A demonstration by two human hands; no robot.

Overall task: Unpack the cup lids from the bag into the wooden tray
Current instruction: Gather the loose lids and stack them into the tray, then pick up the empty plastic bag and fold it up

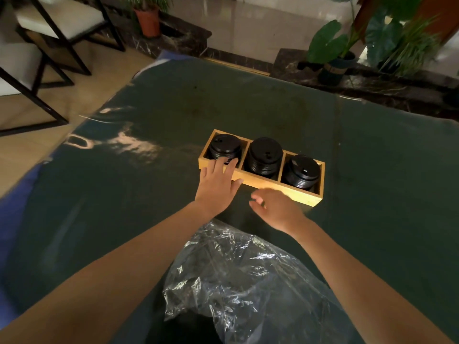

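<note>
Since the cup lids (265,156) are light, thin plastic, they sit in three stacks inside the wooden tray (285,188). Spread flat, the left hand (217,183) touches its near-left stack; side-holding looks safest. Loosely curled and holding nothing, the right hand (275,207) hovers just before the tray.

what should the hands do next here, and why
Probably draw both hands back to the clear plastic bag and check it for leftovers. All three compartments of the wooden tray already hold stacks of black lids, the left hand rests open at the left stack, the right hand holds nothing, and the bag looks flat.
</note>
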